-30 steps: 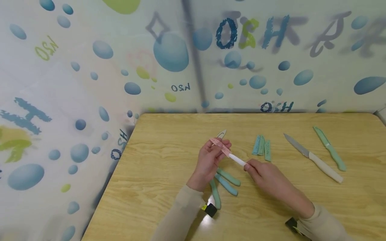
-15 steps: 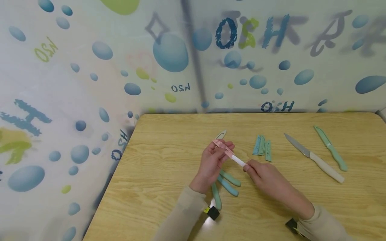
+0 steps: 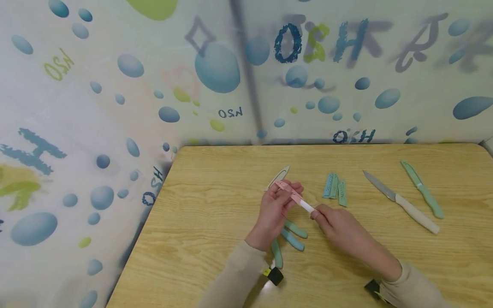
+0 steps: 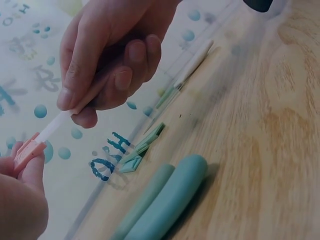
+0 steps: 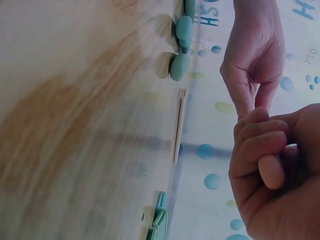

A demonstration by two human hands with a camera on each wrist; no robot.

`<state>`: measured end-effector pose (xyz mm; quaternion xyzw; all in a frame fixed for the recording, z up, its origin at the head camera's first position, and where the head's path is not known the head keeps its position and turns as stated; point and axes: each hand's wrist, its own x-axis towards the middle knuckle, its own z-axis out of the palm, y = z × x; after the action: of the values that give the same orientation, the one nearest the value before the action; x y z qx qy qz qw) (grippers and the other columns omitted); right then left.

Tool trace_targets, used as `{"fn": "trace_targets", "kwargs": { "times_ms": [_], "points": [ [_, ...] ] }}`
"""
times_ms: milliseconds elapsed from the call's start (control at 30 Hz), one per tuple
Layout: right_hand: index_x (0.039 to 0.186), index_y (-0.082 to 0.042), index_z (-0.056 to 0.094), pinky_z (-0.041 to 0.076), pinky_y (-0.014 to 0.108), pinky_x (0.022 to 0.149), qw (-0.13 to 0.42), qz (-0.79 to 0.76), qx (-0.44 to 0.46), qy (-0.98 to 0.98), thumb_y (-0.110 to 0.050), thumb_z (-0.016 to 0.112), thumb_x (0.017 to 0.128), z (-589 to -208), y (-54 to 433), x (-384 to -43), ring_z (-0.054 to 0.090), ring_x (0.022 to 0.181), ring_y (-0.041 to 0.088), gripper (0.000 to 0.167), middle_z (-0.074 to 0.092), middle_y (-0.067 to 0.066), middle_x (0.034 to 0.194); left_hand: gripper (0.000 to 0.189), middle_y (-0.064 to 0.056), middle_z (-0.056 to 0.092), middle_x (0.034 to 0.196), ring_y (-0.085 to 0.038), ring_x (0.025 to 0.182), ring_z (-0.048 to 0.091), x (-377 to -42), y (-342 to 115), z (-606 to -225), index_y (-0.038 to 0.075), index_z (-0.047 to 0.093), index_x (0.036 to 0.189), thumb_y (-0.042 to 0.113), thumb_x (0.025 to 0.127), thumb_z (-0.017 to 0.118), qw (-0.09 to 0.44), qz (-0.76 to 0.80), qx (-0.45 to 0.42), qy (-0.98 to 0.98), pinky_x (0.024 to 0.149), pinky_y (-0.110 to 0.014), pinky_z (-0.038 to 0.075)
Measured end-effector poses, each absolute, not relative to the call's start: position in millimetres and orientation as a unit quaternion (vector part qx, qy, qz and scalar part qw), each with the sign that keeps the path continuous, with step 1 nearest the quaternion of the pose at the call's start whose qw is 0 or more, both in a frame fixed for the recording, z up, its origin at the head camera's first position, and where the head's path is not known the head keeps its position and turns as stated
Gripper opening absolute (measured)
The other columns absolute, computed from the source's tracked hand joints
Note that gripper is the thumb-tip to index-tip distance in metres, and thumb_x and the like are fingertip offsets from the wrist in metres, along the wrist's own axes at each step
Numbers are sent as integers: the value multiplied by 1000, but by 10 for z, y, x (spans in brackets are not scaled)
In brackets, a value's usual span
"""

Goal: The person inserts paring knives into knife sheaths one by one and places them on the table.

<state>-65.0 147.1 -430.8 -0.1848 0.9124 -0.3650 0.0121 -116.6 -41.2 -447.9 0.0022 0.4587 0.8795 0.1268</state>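
Note:
My left hand [image 3: 271, 214] pinches a pink blade sheath [image 3: 295, 196] between thumb and fingers, above the table. My right hand [image 3: 343, 224] grips a paring knife by its pink handle [image 5: 271, 172], whose butt end pokes out of the curled fingers in the right wrist view. The knife's white blade [image 3: 307, 206] bridges the two hands, its front part hidden inside the sheath. Under the left hand lie knives with green [image 3: 297, 229] and blue handles [image 3: 293, 241], their front parts hidden. A cream sheath [image 3: 283, 172] lies just beyond the left fingers.
Several blue and green sheaths [image 3: 334, 186] lie together at mid-table. Farther right are a bare-bladed knife with a cream handle [image 3: 417, 216] and a green knife [image 3: 427, 199] in its sheath. A patterned wall [image 3: 308, 124] borders the wooden table [image 3: 208, 188] behind.
The left hand has shifted right with the pink sheath, towards the right hand. Less of the white blade shows now. The right hand has stayed nearly still.

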Motion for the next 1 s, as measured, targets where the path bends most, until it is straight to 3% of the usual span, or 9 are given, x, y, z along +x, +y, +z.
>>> {"fn": "trace_targets", "kwargs": {
  "times_ms": [367,1000],
  "points": [
    [98,-10,65,32,23,44,3,-363,-180,914,-15,56,108,-4270,1481,-632,32,51,4,15,37,-9,63,10,-17,70,121,-25,115,70,-1150,-334,-4435,2,56,116,0,108,49,133,877,11,463,102,-36,54],
    [96,-8,64,32,23,45,9,-363,-168,917,-16,54,110,-4243,1502,-640,33,52,4,18,39,-9,63,13,-10,72,115,-21,111,71,-1127,-235,-4434,4,57,116,-1,109,46,129,878,28,461,101,-34,56]
  ]
}}
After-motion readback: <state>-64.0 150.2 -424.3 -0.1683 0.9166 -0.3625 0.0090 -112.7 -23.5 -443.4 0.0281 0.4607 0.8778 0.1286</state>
